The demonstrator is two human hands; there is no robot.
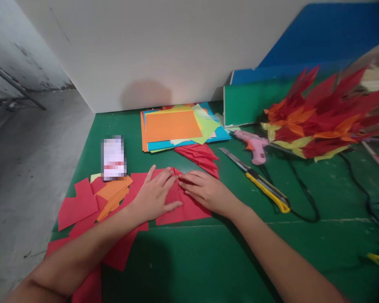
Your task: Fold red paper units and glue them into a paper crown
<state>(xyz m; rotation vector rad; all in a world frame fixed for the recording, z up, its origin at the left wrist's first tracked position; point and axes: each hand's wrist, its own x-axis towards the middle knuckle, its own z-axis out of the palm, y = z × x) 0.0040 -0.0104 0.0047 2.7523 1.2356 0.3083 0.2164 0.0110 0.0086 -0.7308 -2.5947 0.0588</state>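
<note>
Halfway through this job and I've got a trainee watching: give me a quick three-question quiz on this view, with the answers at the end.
1. True or false: the utility knife lies on the table, held by neither hand.
2. What colour is the glue gun? A) blue B) pink C) green
3. Fill in: the left hand and the right hand both touch ____ paper.

Key: 1 true; 2 B; 3 red.

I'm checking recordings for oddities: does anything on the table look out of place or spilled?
The knife lies with its blade out near the right hand, which looks a bit careless. Red paper pieces lie untidily under and beside the left arm. Nothing looks spilled.
</note>
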